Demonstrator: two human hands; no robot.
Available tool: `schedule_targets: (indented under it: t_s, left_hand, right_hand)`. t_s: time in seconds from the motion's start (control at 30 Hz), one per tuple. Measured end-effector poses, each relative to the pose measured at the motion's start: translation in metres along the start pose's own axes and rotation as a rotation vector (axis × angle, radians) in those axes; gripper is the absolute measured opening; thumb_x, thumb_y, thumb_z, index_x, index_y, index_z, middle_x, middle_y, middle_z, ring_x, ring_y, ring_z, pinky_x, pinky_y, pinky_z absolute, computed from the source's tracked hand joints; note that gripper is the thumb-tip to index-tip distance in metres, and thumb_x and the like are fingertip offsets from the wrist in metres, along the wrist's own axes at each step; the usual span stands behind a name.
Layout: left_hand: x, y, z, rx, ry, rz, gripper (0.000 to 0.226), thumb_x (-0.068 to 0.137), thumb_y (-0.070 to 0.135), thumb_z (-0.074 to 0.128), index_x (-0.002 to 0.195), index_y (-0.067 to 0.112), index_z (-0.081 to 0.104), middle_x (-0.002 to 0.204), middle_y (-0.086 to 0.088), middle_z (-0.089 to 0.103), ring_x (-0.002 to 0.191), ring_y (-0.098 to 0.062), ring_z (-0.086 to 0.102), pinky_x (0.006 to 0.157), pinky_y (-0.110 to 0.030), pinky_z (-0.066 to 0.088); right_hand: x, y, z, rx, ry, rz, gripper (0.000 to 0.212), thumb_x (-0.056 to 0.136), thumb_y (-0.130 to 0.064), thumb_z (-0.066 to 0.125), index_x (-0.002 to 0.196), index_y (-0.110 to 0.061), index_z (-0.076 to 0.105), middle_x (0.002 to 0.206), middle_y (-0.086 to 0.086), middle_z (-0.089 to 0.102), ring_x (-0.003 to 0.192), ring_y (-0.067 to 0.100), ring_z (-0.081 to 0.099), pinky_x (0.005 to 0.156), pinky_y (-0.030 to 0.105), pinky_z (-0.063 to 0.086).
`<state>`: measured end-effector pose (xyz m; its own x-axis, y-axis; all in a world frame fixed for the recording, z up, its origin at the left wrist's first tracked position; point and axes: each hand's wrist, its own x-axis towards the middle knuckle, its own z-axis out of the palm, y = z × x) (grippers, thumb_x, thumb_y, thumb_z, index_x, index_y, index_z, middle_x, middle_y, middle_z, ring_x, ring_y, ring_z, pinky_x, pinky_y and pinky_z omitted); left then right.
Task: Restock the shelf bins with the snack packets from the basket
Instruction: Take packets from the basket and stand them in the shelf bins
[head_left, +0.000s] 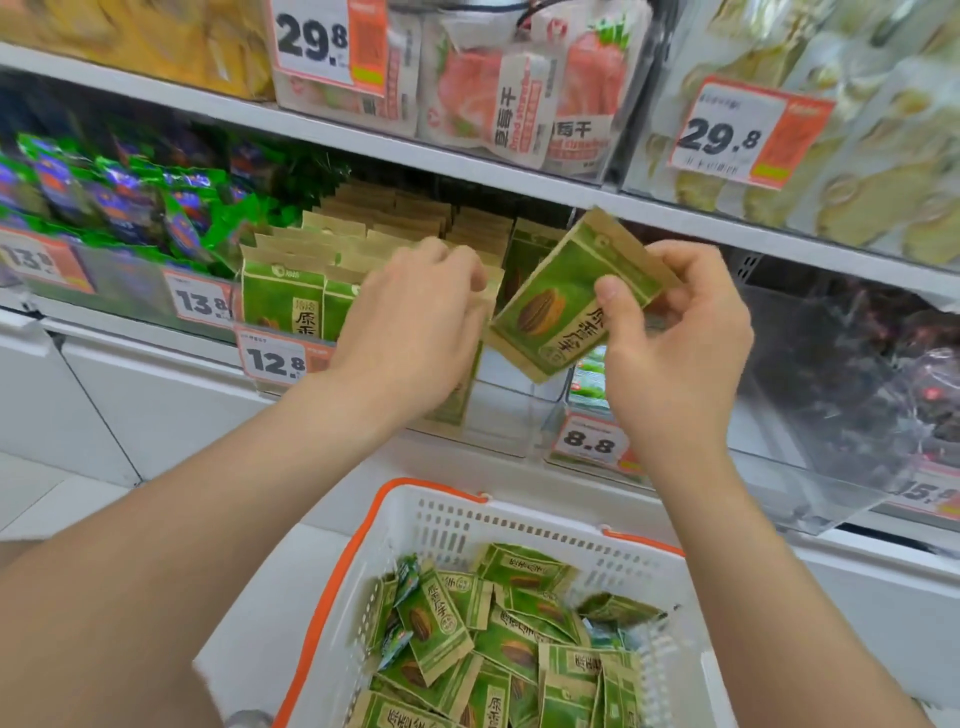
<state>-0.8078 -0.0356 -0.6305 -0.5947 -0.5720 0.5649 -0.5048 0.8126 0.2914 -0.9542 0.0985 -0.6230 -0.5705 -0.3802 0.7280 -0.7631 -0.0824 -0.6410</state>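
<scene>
My right hand (675, 343) pinches a green and tan snack packet (561, 301), tilted, just in front of the clear shelf bin (498, 415). My left hand (415, 322) reaches into that bin and its fingers curl over the top of the upright packets (291, 296) standing in rows there. Below, a white basket with an orange rim (519, 525) holds several more of the same green packets (498, 639) in a loose heap.
Left of the bin lie green and purple packets (130, 202) behind a 13.8 price tag. The shelf above holds bags of dried strawberry (519, 98). A clear bin of dark packets (857, 374) stands to the right. White cabinet fronts run below the shelf.
</scene>
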Motion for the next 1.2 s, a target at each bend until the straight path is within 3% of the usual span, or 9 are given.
schedule_targets:
  t_s: [0.13, 0.23, 0.33, 0.47, 0.53, 0.63, 0.83, 1.03, 1.2]
  left_hand:
    - [0.003, -0.008, 0.013, 0.216, -0.115, 0.072, 0.056, 0.096, 0.045, 0.063, 0.140, 0.015, 0.046, 0.147, -0.010, 0.044, 0.141, -0.034, 0.038, 0.114, -0.052, 0.033]
    - [0.008, -0.011, 0.021, 0.341, -0.200, 0.047, 0.073, 0.097, 0.056, 0.055, 0.150, 0.012, 0.034, 0.160, -0.016, 0.033, 0.149, -0.039, 0.030, 0.121, -0.059, 0.025]
    - [0.012, -0.015, 0.025, 0.428, -0.274, 0.038, 0.068, 0.098, 0.062, 0.047, 0.148, 0.017, 0.035, 0.156, -0.017, 0.041, 0.142, -0.040, 0.038, 0.119, -0.061, 0.024]
    - [0.017, -0.016, 0.022, 0.443, -0.262, 0.027, 0.054, 0.099, 0.058, 0.049, 0.133, 0.017, 0.043, 0.135, -0.011, 0.057, 0.130, -0.036, 0.049, 0.113, -0.061, 0.031]
    - [0.020, -0.015, 0.021, 0.424, -0.259, 0.018, 0.049, 0.099, 0.053, 0.053, 0.129, 0.015, 0.042, 0.134, -0.012, 0.057, 0.127, -0.037, 0.050, 0.113, -0.062, 0.032]
    - [0.024, -0.013, 0.024, 0.393, -0.281, 0.012, 0.049, 0.097, 0.047, 0.056, 0.130, 0.014, 0.039, 0.138, -0.013, 0.054, 0.131, -0.038, 0.047, 0.115, -0.065, 0.030]
    - [0.024, -0.012, 0.028, 0.412, -0.329, 0.021, 0.060, 0.093, 0.047, 0.060, 0.135, 0.017, 0.031, 0.142, -0.016, 0.051, 0.137, -0.041, 0.040, 0.110, -0.064, 0.031]
    - [0.024, -0.012, 0.027, 0.393, -0.322, 0.022, 0.059, 0.092, 0.045, 0.059, 0.135, 0.018, 0.029, 0.142, -0.016, 0.049, 0.137, -0.041, 0.039, 0.110, -0.063, 0.030]
    - [0.027, -0.014, 0.028, 0.382, -0.329, 0.037, 0.061, 0.094, 0.046, 0.059, 0.139, 0.019, 0.027, 0.143, -0.015, 0.046, 0.136, -0.042, 0.038, 0.111, -0.065, 0.029]
  right_hand:
    - [0.024, 0.006, 0.024, -0.127, -0.050, -0.104, 0.014, 0.095, -0.014, 0.071, 0.106, -0.013, 0.062, 0.089, -0.009, 0.068, 0.074, 0.009, 0.063, 0.070, 0.029, 0.050]
    - [0.045, 0.013, 0.039, -0.292, -0.167, -0.088, 0.018, 0.098, -0.016, 0.067, 0.113, -0.013, 0.059, 0.095, -0.002, 0.070, 0.082, 0.017, 0.059, 0.073, 0.035, 0.042]
    - [0.061, 0.015, 0.045, -0.374, -0.187, -0.109, 0.022, 0.099, -0.015, 0.066, 0.118, -0.013, 0.057, 0.099, 0.002, 0.070, 0.087, 0.025, 0.060, 0.070, 0.033, 0.033]
    - [0.051, 0.016, 0.050, -0.378, -0.189, -0.269, 0.025, 0.098, -0.011, 0.061, 0.123, -0.016, 0.062, 0.109, 0.001, 0.071, 0.098, 0.026, 0.065, 0.078, 0.038, 0.048]
    - [0.046, 0.022, 0.056, -0.515, -0.283, -0.204, 0.028, 0.097, -0.017, 0.063, 0.124, -0.022, 0.065, 0.110, 0.002, 0.073, 0.104, 0.031, 0.065, 0.081, 0.041, 0.053]
    - [0.050, 0.039, 0.072, -0.779, -0.452, -0.085, 0.024, 0.095, -0.021, 0.068, 0.119, -0.022, 0.069, 0.106, 0.008, 0.074, 0.106, 0.037, 0.061, 0.083, 0.040, 0.043]
    - [0.074, 0.039, 0.109, -1.092, -0.640, -0.047, 0.018, 0.087, -0.008, 0.064, 0.101, -0.016, 0.057, 0.112, 0.014, 0.065, 0.118, 0.039, 0.055, 0.099, 0.047, 0.035]
    - [0.103, 0.052, 0.133, -1.188, -0.535, 0.045, 0.044, 0.088, -0.009, 0.065, 0.131, -0.012, 0.059, 0.135, 0.018, 0.060, 0.135, 0.041, 0.045, 0.114, 0.048, 0.029]
    - [0.113, 0.066, 0.148, -1.193, -0.646, 0.027, 0.057, 0.085, -0.008, 0.070, 0.140, -0.009, 0.053, 0.141, 0.020, 0.055, 0.142, 0.043, 0.037, 0.117, 0.052, 0.027]
